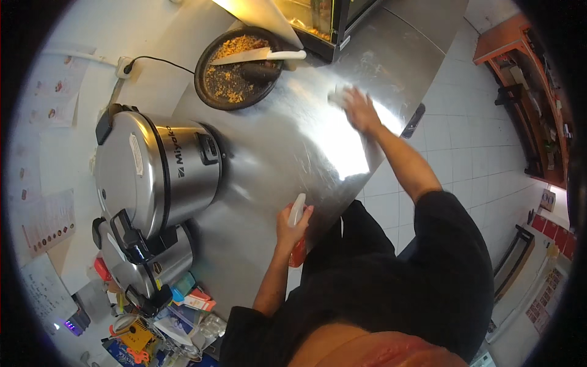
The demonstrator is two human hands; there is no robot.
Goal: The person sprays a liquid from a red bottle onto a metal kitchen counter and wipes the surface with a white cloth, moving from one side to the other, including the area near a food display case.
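Note:
My left hand grips a spray bottle with a white trigger head and a red body, close to my torso at the counter's near edge. The bottle's nozzle points away from me. Farther out, my right hand presses a pale cloth against the stainless steel countertop. The cloth is bunched under the fingers, partly hidden by them. Bright glare covers the steel around and below that hand.
A Miyako rice cooker and a second steel cooker stand along the wall. A kitchen knife lies across a dark stone mortar holding crumbs and a pestle. Behind are a lit glass case and, lower left, packets.

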